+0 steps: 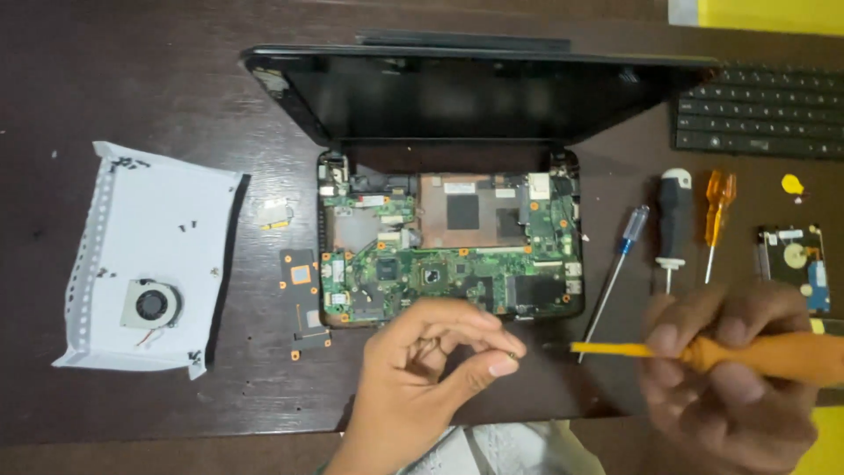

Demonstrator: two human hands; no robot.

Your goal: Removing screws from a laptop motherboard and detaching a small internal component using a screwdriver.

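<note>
Orange screwdriver, clasped in my right hand, lies level, tip pointing left at the tiny screw pinched in my left hand.

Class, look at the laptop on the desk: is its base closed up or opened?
Opened. The laptop has no keyboard cover; its green circuit board lies bare, and a keyboard sits apart.

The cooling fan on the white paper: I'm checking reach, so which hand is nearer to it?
Left. The left hand is right of the cooling fan, below the open laptop; the right hand is much farther right, holding an orange screwdriver.
</note>
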